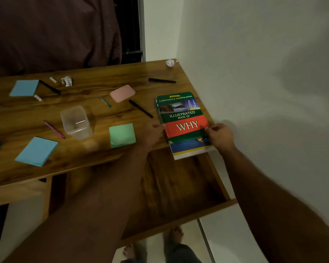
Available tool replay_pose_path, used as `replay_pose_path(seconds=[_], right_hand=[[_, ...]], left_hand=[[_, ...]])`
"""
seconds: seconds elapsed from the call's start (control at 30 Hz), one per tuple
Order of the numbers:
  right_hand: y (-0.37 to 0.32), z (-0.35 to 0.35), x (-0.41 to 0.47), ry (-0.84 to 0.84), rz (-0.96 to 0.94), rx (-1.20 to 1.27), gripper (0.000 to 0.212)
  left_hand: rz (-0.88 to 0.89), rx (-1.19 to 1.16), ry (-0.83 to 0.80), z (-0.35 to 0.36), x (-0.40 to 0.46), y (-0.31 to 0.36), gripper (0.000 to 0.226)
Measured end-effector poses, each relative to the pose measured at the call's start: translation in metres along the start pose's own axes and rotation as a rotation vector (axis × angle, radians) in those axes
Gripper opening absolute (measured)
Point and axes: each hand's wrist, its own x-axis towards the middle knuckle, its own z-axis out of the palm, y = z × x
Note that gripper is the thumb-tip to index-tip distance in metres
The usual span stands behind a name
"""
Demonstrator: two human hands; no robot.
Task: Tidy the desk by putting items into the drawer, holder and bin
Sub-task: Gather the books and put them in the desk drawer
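A green and red book (182,120) titled "Illustrated Book of Why" lies at the right end of the wooden desk (95,88), its near end overhanging the edge. My left hand (153,134) grips its left side and my right hand (219,137) grips its right side. Below it the wooden drawer (171,186) is pulled out and holds nothing I can see. A clear plastic holder (76,122) stands mid-desk. Black pens (141,108) (161,80) (49,87), a pink pen (54,129) and a teal pen (105,102) lie scattered.
Blue paper pads (36,150) (24,88), a green pad (122,134), a pink case (122,93), crumpled paper balls (66,81) (170,63) and small white bits (38,97) litter the desk. A white wall borders the right side. A dark curtain hangs behind.
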Motion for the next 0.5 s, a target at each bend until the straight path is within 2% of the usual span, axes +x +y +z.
replay_pose_path(seconds=[0.1, 0.2, 0.3, 0.43, 0.5], right_hand=[[-0.003, -0.004, 0.026, -0.058, 0.047, -0.014, 0.037], [-0.001, -0.001, 0.043, -0.131, 0.059, 0.007, 0.036], [0.015, 0.008, 0.067, -0.135, 0.071, 0.029, 0.056], [-0.001, 0.008, 0.058, -0.164, 0.083, -0.065, 0.039], [-0.001, 0.01, 0.059, -0.182, 0.127, -0.045, 0.038]], left_hand=[[-0.047, 0.053, 0.083, 0.01, 0.017, 0.006, 0.031], [-0.089, 0.044, 0.141, 0.019, 0.028, 0.007, 0.032], [-0.119, 0.037, 0.212, 0.031, 0.04, 0.003, 0.039], [-0.145, 0.102, 0.254, 0.047, 0.04, 0.017, 0.039], [-0.156, 0.099, 0.266, 0.054, 0.04, 0.021, 0.034]])
